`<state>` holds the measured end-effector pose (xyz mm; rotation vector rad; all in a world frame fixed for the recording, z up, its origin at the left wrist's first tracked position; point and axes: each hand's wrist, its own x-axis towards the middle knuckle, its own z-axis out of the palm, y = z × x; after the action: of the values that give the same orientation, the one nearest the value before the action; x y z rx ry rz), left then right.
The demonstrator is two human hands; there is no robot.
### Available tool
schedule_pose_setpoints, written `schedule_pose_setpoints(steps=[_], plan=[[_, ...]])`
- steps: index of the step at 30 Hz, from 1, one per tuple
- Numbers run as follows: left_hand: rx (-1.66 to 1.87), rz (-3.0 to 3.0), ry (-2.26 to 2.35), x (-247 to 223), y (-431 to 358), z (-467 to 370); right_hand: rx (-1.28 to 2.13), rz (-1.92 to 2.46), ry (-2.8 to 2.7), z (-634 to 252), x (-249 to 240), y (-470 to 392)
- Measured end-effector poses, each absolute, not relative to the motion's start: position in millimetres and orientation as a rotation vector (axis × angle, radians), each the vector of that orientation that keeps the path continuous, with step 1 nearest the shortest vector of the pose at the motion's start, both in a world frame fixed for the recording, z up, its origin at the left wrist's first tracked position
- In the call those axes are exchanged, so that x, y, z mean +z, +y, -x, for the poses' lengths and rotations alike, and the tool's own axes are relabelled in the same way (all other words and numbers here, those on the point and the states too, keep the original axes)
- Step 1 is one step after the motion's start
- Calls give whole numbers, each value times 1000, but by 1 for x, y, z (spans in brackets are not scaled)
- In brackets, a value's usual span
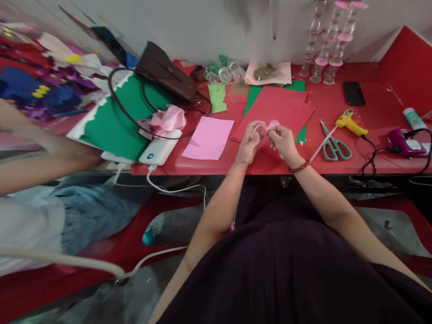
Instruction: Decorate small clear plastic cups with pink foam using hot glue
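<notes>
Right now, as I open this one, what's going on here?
A person is handling small craft pieces over a red table. The left hand holds what looks like a small clear cup, and the right hand pinches a pink disc close beside it. Red paper lies just beyond; scissors and a yellow glue gun lie to the right.
</notes>
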<state>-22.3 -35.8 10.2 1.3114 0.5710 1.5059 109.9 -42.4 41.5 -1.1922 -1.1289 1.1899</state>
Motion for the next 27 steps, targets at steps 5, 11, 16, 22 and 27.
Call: schedule_pose_setpoints(steps=[5, 11, 16, 22, 27], plan=[[1591, -1279, 595, 13, -37, 22, 1273, 1144, -907, -112, 43, -37], [1485, -1136, 677, 13, -36, 20, 1297, 1035, -878, -116, 38, -35], [1422, -1046, 822, 15, -37, 19, 1228, 960, -1118, -112, 30, -38], [1485, -1070, 895, 18, -36, 20, 1296, 953, -1268, -114, 24, -40], [1595, -1007, 975, 26, -36, 21, 1176, 1060, -1264, -114, 26, -40]])
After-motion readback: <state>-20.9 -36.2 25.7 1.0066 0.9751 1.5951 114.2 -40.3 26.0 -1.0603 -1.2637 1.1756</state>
